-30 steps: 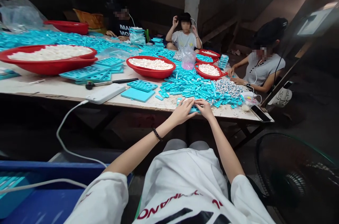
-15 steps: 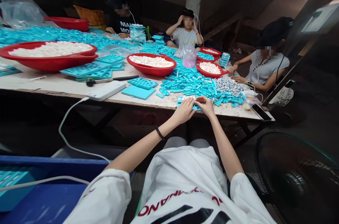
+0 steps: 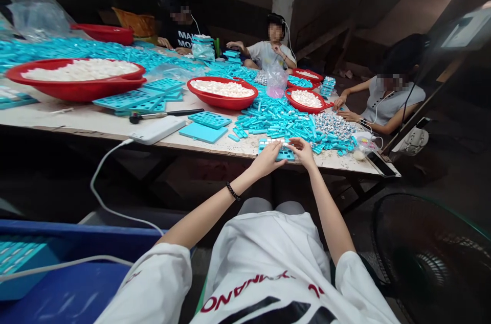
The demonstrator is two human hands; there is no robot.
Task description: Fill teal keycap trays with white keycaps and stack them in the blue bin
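At the table's front edge lies a small light-blue plastic tray [image 3: 286, 154] with square holes. White pieces sit in a row along its far side. My left hand [image 3: 267, 157] rests over the tray's left part, its fingers bent onto it and hiding much of it. My right hand [image 3: 303, 151] is at the tray's far right, thumb and fingers pinched close to the white pieces. A small white piece seems to be between those fingertips, though it is hard to make out. Just beyond the hands spreads a heap of loose light-blue plastic pieces [image 3: 278, 118].
Red bowls of white pieces [image 3: 222, 104] stand on the table [image 3: 161, 149]. A blue tray stack [image 3: 209, 119], white power bank [image 3: 157, 131] and phone [image 3: 379, 164] lie nearby. Several co-workers sit around. A fan [image 3: 429, 257] is at my right, a blue crate [image 3: 76, 229] at my left.
My right hand has shifted slightly right and its fingers have opened a little from the left hand. A co-worker opposite has lowered both hands from the head. The view has turned slightly.
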